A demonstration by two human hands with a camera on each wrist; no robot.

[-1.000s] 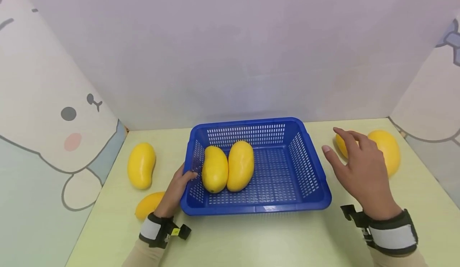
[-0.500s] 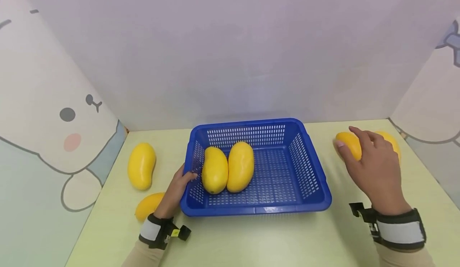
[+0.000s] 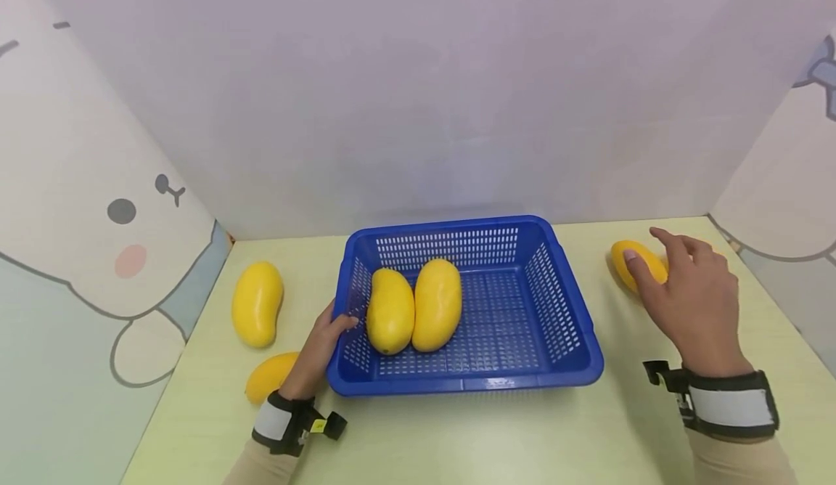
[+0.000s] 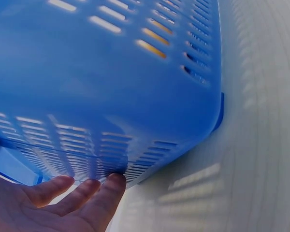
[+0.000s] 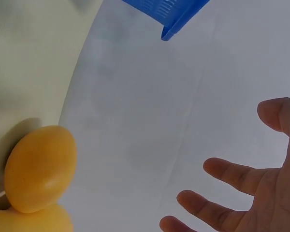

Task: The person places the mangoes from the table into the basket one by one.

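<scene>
A blue slotted plastic basket [image 3: 464, 385] sits mid-table with two yellow mangoes inside, one at the left [image 3: 390, 314] and the other mango [image 3: 437, 305] beside it. My left hand [image 3: 316, 354] grips the basket's left side, thumb over the rim; in the left wrist view its fingers [image 4: 99, 200] touch the outer wall. My right hand [image 3: 699, 303] hovers at the right with fingers spread, holding nothing. Near its thumb lies an orange-yellow mango [image 3: 633, 263]; a second mango [image 5: 34, 221] beside it is mostly hidden by the hand in the head view.
Left of the basket lie a yellow mango [image 3: 257, 303] and, partly behind my left wrist, a more orange mango [image 3: 269, 377]. A pale wall [image 3: 457, 107] rises behind the light table [image 3: 496, 441], with cartoon-printed panels [image 3: 98, 180] at both sides.
My right hand has moved to the right, uncovering more of the nearer mango and covering most of the other. The left hand and the basket stay in place.
</scene>
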